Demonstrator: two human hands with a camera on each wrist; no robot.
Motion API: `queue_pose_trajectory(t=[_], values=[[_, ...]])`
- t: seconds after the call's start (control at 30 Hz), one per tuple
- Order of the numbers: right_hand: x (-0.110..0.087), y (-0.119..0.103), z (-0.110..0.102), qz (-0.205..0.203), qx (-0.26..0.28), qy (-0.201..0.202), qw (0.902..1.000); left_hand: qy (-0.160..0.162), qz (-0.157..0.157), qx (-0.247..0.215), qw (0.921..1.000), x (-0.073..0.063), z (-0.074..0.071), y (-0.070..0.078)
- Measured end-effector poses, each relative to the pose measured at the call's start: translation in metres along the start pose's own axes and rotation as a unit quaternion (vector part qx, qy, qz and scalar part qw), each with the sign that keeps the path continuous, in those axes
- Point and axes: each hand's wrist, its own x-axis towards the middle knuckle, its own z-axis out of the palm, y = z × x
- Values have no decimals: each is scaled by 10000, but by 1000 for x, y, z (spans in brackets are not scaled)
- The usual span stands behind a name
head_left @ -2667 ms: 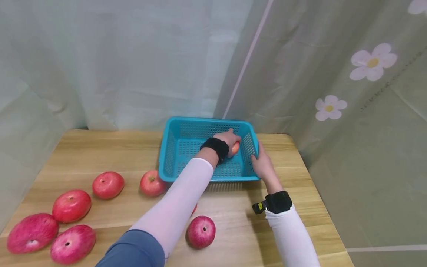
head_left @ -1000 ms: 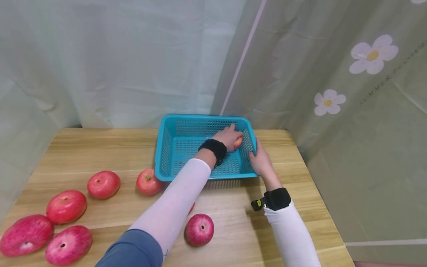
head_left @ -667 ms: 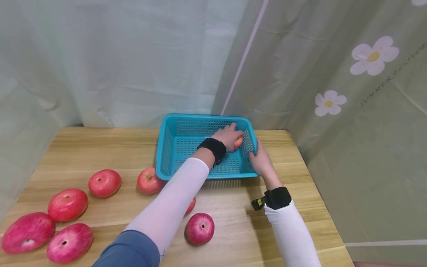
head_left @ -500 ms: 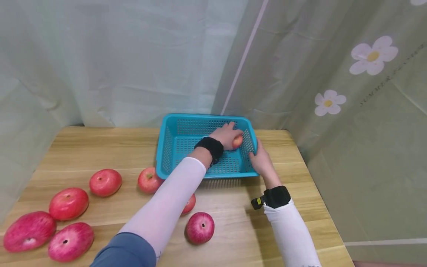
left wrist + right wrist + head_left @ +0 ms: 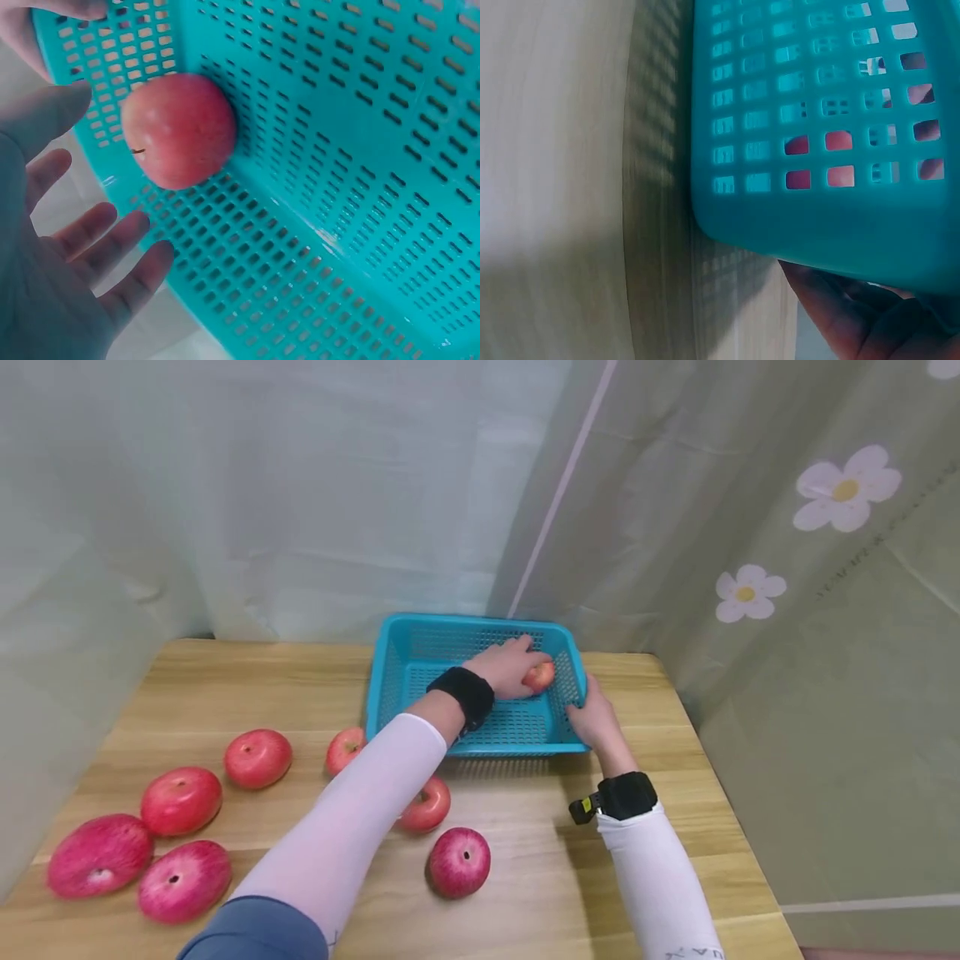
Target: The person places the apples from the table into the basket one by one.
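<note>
Blue basket (image 5: 525, 748) stretches lengthwise side to side, right fingers (image 5: 592, 690) gripping its end, left fingers (image 5: 112, 241) loose beside an apple (image 5: 184, 131).

You can read no text for certain: the lettering (image 5: 885, 537) on the curtain (image 5: 375, 485) is blurred, your right sleeve's (image 5: 656, 877) letters (image 5: 696, 954) cut off.

Basket (image 5: 517, 749) before me on the table (image 5: 540, 843), one apple (image 5: 542, 676) in its right end, other apples (image 5: 460, 862) left and nearer me
</note>
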Motion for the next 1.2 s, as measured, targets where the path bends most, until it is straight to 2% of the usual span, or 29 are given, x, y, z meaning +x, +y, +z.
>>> queue_pose_trajectory(t=[0.1, 0.23, 0.4, 0.5, 0.67, 0.87, 1.2], values=[[4, 1, -1, 14, 61, -14, 10000, 61, 180, -3, 9998, -3, -5, 0], [9, 2, -3, 13, 73, -23, 10000, 378, 521, -54, 9979, -16, -12, 4], [13, 6, -7, -9, -11, -42, 10000, 744, 1384, -346, 9870, -46, -9, 21], [17, 8, -10, -93, -42, -42, 9999, 824, 1712, -436, 9808, -68, -3, 28], [21, 11, -17, -139, -68, 31, 9999, 919, 1763, -516, 9787, -97, 9, 23], [22, 14, -17, 40, -116, 60, 9999, 1038, 1764, -757, 9759, -128, 20, 11], [24, 13, -18, 119, -165, 42, 9998, 1122, 1966, -1018, 9687, -184, 41, 13]])
